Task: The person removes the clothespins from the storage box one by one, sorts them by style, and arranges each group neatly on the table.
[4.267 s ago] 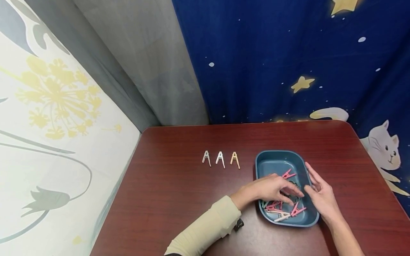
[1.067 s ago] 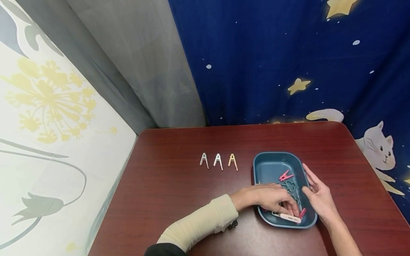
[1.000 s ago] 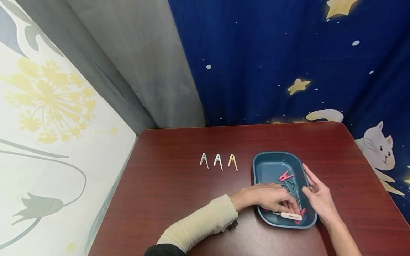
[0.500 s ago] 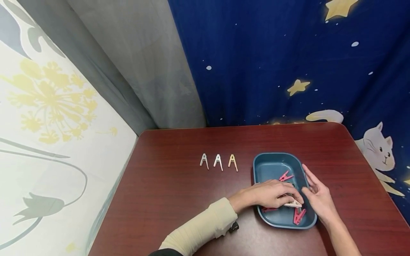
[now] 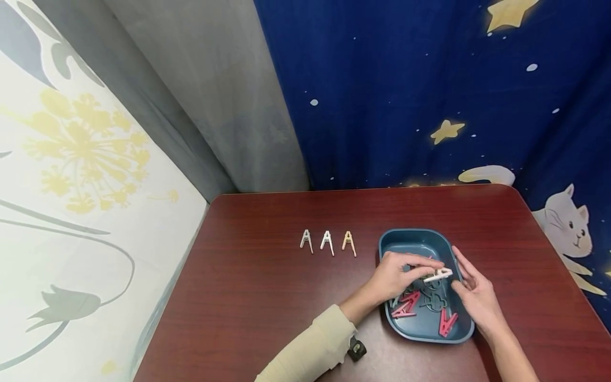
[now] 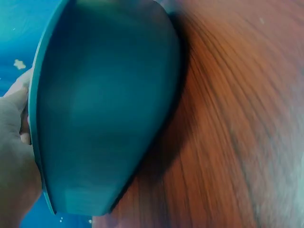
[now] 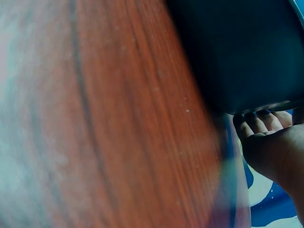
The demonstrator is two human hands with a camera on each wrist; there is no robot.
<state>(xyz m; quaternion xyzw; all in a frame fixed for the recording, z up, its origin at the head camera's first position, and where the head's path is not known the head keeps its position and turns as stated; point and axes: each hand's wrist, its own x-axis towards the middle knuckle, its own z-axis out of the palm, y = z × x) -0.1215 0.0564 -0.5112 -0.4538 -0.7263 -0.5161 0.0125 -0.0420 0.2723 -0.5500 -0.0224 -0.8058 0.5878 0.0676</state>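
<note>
Pegs (image 5: 446,326) inside blue tray (image 5: 412,236)

No legible text, no readable labels, brands, numbers or signs

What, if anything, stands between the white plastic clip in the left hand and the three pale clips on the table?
The left wall of the blue rounded plastic tray: the left hand holds the white clip above the tray's floor. Beyond that wall, nothing visible blocks the reddish wood-grain table up to the pale clips.
</note>
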